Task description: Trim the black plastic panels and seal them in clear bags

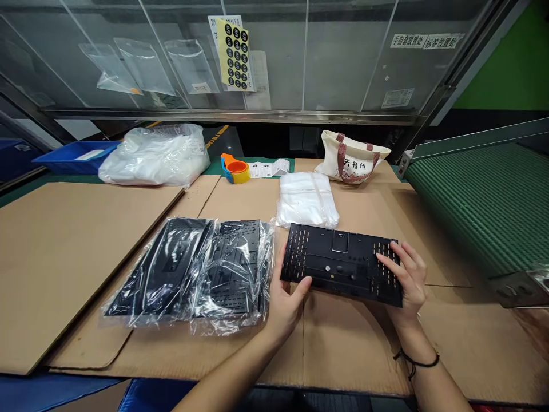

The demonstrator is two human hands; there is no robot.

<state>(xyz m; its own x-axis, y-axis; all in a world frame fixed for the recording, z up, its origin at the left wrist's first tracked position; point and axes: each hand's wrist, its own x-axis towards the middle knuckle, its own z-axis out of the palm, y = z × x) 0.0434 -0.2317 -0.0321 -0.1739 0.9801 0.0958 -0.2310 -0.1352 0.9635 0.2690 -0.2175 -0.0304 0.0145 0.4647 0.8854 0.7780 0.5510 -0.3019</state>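
Note:
Between my two hands is a black slotted plastic panel (pixel 343 260), tilted above the cardboard-covered table. My left hand (pixel 286 292) grips its left end, thumb on the near edge and the other fingers hidden behind it. At the right end, my right hand (pixel 407 277) holds the panel by its edge, with fingertips resting on the slotted face. Just left of my left hand lie black panels wrapped in clear plastic, one slotted panel (pixel 229 269) and one smoother panel (pixel 175 266) beside it. Behind the held panel sits a stack of clear plastic bags (pixel 306 197).
A large cardboard sheet (pixel 77 240) lies at the left. Along the back are a blue tray (pixel 77 157), a bulky plastic bag (pixel 156 154), an orange and yellow tape roll (pixel 235 170) and a cloth tote bag (pixel 351 160). A green conveyor belt (pixel 484 194) runs along the right.

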